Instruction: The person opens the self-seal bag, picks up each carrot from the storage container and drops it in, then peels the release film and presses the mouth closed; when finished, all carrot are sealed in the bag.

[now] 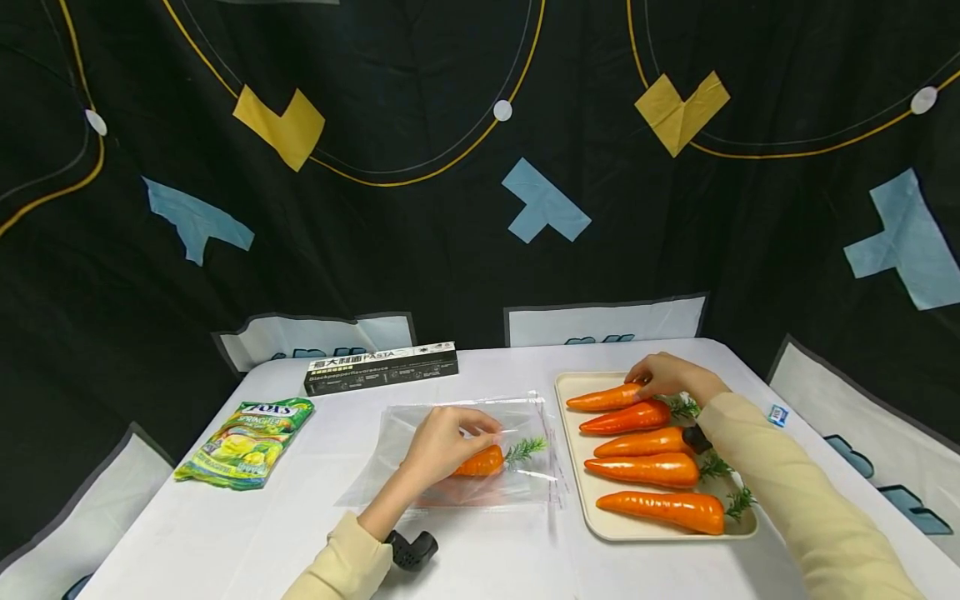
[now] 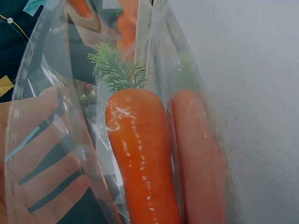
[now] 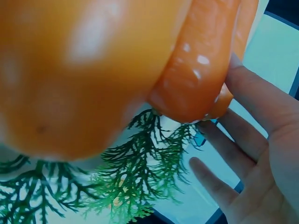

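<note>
Head view: mid-surface (image 1: 225,542), left hand (image 1: 442,442) pinching film of a clear bag (image 1: 517,490), bagged carrot (image 1: 482,461) lying leafy end to the right. Alongside at right, beige tray (image 1: 622,530) bearing five carrots (image 1: 642,470); right hand (image 1: 663,375) gripping the farthest carrot (image 1: 600,398) at its thick end. Green packet (image 1: 251,443) at left, black pasta box (image 1: 382,368) far left of centre.

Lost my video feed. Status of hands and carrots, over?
Left hand at clear bag, carrot inside. Right hand at farthest carrot, tray holding five. Nothing seen in the way.
</note>
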`<state>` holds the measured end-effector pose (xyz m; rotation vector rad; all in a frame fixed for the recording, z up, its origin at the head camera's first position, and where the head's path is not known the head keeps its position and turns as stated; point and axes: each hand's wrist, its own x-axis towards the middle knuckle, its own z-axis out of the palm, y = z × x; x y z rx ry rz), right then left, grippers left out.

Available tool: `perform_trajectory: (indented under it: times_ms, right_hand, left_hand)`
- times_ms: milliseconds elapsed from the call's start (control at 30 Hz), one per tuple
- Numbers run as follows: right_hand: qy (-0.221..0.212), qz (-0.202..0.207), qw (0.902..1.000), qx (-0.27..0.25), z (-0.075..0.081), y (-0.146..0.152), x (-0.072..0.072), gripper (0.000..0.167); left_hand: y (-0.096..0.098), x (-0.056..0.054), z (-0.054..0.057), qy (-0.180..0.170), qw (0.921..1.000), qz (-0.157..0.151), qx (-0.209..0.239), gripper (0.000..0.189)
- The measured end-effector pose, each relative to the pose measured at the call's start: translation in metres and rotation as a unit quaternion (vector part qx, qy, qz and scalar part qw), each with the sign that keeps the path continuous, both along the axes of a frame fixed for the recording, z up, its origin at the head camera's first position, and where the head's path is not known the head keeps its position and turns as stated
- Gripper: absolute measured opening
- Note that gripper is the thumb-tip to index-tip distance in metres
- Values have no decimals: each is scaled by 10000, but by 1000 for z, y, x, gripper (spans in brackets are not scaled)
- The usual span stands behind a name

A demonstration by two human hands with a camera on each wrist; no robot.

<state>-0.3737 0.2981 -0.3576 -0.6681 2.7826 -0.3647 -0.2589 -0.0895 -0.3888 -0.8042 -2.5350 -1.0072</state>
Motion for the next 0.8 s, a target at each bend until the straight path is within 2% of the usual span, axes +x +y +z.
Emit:
perform_trajectory:
  times_ms: [200, 300, 500, 633, 800]
  right_hand:
    - [293, 97, 9994, -167, 0, 1, -1, 32]
    - [572, 177, 9979, -236, 1, 2, 0, 31]
    - [1055, 88, 9937, -373, 4, 4, 4, 31]
    - [1475, 5, 9883, -387, 12, 4, 10, 33]
    - [2037, 3, 9786, -292, 30, 2, 22, 32]
  left_hand:
    - [1, 0, 0, -5, 10000, 2, -6, 8]
    - [1, 0, 0, -16, 10000, 2, 14, 10]
    - [1, 0, 0, -29, 10000, 2, -1, 9]
    - [1, 0, 0, -47, 10000, 35, 3, 8]
    - [1, -1, 1, -68, 10000, 53, 14, 10]
